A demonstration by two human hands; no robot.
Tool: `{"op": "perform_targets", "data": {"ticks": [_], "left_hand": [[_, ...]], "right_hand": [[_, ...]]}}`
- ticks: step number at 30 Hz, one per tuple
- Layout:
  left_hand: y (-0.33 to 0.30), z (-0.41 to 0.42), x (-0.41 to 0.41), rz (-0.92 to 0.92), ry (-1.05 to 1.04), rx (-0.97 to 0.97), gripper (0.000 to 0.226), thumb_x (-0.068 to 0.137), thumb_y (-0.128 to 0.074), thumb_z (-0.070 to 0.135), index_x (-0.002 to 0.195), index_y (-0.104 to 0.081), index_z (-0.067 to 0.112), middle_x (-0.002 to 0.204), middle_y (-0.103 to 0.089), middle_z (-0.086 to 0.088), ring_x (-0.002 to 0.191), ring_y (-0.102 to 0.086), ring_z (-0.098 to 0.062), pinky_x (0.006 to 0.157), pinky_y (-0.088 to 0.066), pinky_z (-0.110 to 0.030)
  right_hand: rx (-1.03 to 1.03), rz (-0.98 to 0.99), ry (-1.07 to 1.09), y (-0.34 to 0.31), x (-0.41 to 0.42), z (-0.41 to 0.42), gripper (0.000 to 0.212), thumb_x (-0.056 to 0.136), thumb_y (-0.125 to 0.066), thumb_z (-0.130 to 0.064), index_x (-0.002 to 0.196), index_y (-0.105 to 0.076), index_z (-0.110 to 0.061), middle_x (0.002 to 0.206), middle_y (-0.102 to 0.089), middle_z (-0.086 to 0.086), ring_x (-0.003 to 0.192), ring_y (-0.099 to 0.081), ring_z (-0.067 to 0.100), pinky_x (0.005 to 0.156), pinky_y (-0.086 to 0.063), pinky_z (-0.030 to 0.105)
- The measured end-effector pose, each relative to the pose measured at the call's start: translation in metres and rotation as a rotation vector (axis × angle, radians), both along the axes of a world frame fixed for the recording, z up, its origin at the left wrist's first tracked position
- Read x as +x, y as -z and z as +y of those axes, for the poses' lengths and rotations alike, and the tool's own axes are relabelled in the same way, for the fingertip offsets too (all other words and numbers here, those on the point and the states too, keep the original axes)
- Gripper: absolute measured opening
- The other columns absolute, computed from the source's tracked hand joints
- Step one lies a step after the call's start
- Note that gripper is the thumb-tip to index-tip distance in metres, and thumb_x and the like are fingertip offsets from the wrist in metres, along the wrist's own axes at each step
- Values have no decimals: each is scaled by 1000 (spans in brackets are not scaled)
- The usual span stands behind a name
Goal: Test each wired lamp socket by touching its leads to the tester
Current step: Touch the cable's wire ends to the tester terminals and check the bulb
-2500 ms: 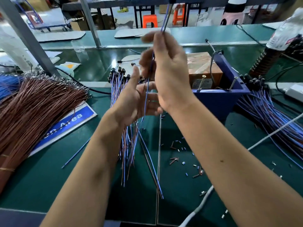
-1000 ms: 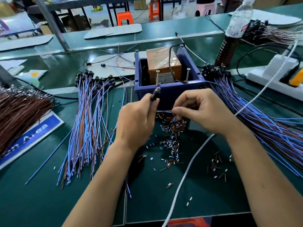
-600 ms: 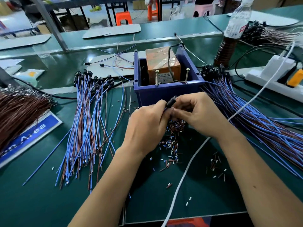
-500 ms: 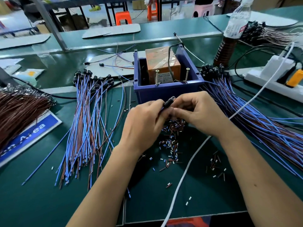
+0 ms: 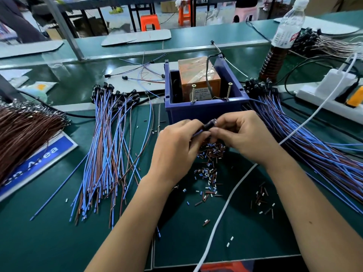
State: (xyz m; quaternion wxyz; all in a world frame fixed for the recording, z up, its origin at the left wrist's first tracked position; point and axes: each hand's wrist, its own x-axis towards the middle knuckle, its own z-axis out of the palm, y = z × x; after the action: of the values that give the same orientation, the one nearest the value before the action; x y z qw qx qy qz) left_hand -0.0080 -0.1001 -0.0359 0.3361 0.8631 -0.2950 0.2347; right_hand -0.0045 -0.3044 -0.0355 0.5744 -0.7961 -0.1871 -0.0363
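My left hand and my right hand meet just in front of the blue tester box. Between their fingertips they pinch one small black lamp socket with its blue and brown leads. The leads run back under my left palm and are mostly hidden. The tester holds an orange block and two upright screws at its front edge. A fan of wired sockets lies to the left. A second bundle of wired sockets lies to the right.
Cut bits of wire insulation litter the green mat below my hands. A white cable crosses the mat to a power strip. A brown wire bundle lies far left and a bottle stands back right.
My hands came down from holding a wired socket up high. They drew together in front of the tester box, and the right hand's fingers now close on the socket held by the left.
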Motion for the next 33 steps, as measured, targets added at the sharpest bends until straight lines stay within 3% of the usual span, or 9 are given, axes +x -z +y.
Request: {"op": "perform_targets", "data": {"ticks": [2, 7, 14, 18, 21, 24, 28, 33], "left_hand": [[2, 2, 3, 6, -46, -61, 19, 98, -68, 22, 83, -61, 12, 72, -54, 6, 66, -51, -23, 59, -44, -45], [6, 2, 5, 29, -167, -147, 29, 96, -67, 18, 75, -49, 10, 65, -46, 6, 62, -44, -24, 57, -38, -43], [8, 0, 5, 35, -174, -166, 25, 96, -66, 18, 77, -51, 14, 65, -44, 10, 61, -42, -18, 55, -36, -38], [9, -2, 4, 82, -81, -191, 13, 96, -68, 20, 85, -62, 19, 68, -50, 17, 64, -48, -8, 60, -36, -28], [10, -2, 5, 91, -65, -222, 16, 96, -69, 19, 82, -61, 22, 65, -50, 17, 62, -47, -6, 59, -34, -26], [10, -1, 7, 107, -53, -245, 21, 97, -68, 21, 79, -58, 20, 64, -50, 13, 61, -48, -10, 56, -38, -33], [12, -1, 8, 146, -43, -303, 25, 97, -66, 26, 76, -58, 14, 64, -56, 2, 62, -53, -26, 57, -46, -45], [11, -1, 6, 170, -44, -334, 27, 96, -65, 28, 79, -63, 7, 67, -62, -6, 65, -58, -32, 61, -49, -50]], "right_hand": [[51, 5, 60, 0, 0, 0, 11, 100, -70, -14, 92, -77, -14, 74, -77, 5, 53, -56, 9, 52, -45, 17], [186, 139, 160, 4, 6, 0, 37, 111, -49, -28, 94, -72, -5, 76, -76, 17, 49, -55, 20, 49, -45, 27], [128, 99, 134, 6, 4, 0, 13, 101, -67, -15, 91, -74, -10, 78, -78, 11, 53, -56, 14, 51, -48, 24], [118, 85, 111, 4, 2, 3, 11, 100, -70, -12, 90, -75, -13, 76, -77, 10, 54, -56, 13, 51, -47, 23], [130, 69, 93, 2, 0, 6, 14, 99, -69, -8, 88, -74, -14, 73, -74, 10, 53, -56, 13, 51, -48, 23], [138, 42, 89, 1, -2, 7, 13, 100, -68, -9, 88, -73, -12, 72, -72, 9, 54, -56, 14, 51, -48, 25], [144, 34, 109, 1, -3, 10, 13, 101, -68, -12, 89, -71, -10, 69, -70, 7, 50, -56, 15, 50, -47, 25], [125, 10, 114, 1, -3, 8, 14, 101, -68, -15, 88, -71, -9, 67, -70, 9, 47, -56, 15, 46, -47, 23]]}}
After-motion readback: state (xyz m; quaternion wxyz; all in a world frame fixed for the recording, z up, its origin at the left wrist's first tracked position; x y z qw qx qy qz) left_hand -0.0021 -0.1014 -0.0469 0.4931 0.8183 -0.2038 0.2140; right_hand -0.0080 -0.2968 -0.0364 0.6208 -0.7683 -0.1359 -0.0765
